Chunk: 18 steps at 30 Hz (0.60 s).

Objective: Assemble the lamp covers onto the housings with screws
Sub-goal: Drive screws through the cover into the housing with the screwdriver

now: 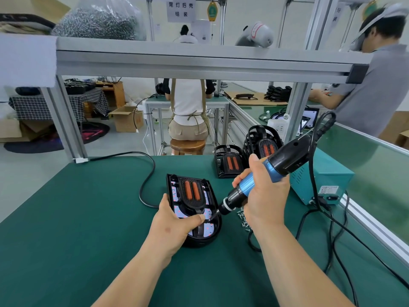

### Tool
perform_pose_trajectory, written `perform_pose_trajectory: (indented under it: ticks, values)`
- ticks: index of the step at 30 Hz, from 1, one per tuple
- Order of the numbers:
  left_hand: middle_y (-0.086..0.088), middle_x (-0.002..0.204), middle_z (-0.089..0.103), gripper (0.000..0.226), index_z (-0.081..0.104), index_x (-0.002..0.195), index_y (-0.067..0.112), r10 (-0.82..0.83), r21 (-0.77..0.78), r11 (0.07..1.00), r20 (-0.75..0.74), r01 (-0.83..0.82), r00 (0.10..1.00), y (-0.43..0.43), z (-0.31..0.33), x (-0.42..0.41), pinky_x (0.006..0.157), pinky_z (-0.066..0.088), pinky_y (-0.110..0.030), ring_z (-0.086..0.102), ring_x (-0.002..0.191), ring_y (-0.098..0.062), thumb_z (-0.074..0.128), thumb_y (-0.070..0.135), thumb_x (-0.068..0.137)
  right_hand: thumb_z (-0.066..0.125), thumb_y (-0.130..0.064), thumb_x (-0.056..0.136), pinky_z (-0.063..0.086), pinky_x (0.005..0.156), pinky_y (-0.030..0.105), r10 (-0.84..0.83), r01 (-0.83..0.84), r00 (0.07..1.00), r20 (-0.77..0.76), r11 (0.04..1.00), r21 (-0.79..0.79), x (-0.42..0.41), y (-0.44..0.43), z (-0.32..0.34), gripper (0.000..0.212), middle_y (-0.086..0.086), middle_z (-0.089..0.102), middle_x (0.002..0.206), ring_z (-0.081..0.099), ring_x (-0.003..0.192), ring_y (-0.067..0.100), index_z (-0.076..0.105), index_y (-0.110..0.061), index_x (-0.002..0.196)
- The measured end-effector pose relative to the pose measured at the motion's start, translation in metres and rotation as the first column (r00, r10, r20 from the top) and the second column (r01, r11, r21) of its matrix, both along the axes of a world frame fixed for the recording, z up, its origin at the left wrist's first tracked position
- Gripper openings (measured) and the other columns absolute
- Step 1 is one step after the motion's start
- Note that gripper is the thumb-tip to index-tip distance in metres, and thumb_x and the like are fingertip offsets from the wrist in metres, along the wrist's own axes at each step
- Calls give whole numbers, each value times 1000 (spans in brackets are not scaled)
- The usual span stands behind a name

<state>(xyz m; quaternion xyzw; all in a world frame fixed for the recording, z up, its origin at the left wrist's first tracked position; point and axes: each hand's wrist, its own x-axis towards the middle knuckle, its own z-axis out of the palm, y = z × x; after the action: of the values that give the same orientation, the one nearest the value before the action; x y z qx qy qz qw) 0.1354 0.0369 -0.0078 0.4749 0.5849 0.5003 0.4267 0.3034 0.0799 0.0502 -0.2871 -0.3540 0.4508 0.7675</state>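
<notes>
A black lamp housing (212,193) lies on the green mat (88,218) in front of me, with a black cover (191,196) carrying two orange lenses set inside it. My left hand (174,227) grips the housing's near left edge, thumb pressing on the cover. My right hand (263,196) holds a blue and black electric screwdriver (265,173); its bit tip meets the housing just right of my left thumb. A small heap of loose screws (243,218) lies beside my right wrist.
Stacked lamp units (230,162) stand at the back right of the mat, next to a teal power supply box (325,180) trailing black cables (332,229). An aluminium frame rail (199,60) crosses overhead. A person stands at the right; another sits beyond.
</notes>
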Motion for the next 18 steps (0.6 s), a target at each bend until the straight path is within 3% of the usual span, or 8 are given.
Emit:
perform_pose_trajectory:
  ticks: [5,12,18]
  values:
    - [12,99,76,58,60,113,30,11,-16,1000,-6,-11,1000,0,0,0,89,53,-34,71,97,-14,81,30,59,72,-23,79,50,54,35,3,-4,1000,22,1000,12,-2,0,0,25,7,51,58,52,49,25,49,-17,84]
    - [12,99,76,52,61,113,30,-3,-27,1000,-1,3,1000,0,1,0,86,52,-31,71,96,-12,85,21,68,71,-21,79,51,54,35,13,-13,1000,-10,1000,8,1,-1,-2,20,9,50,57,51,50,26,52,-22,78]
    - [11,101,76,60,61,115,28,2,-37,999,-34,-3,999,-2,4,0,97,52,-39,70,99,-14,80,32,58,71,-20,79,50,55,36,20,-20,1000,-18,1000,23,2,-1,-5,20,8,51,57,52,49,26,52,-19,80]
